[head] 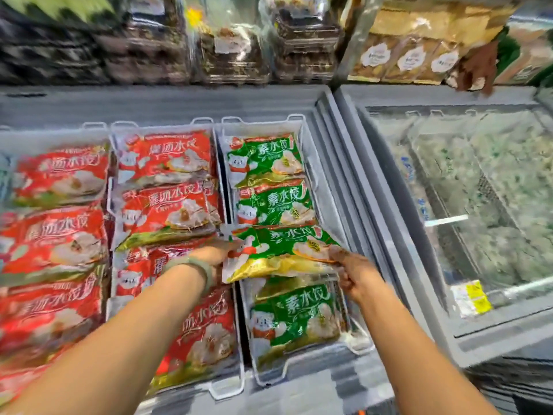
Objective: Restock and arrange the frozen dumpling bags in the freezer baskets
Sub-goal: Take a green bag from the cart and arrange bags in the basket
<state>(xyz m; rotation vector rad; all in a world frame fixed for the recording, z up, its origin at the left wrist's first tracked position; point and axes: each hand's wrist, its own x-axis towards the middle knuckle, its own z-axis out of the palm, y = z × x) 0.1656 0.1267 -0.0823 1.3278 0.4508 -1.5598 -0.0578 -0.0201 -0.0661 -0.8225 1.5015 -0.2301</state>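
Both my hands hold one green dumpling bag (281, 250) over the right-hand white basket (311, 175) of the open chest freezer. My left hand (218, 254), with a green bracelet on its wrist, grips the bag's left edge. My right hand (347, 271) pinches its right edge. The bag lies tilted, slightly above the other green bags: two behind it (266, 163) and one in front (293, 319). Red dumpling bags (167, 205) fill the baskets to the left.
To the right stands a second chest freezer with a shut, frosted glass lid (478, 205). Another person's hand (475, 70) reaches to packaged goods on the shelf at the top right. Clear boxes of food (233, 49) line the shelf behind the freezer.
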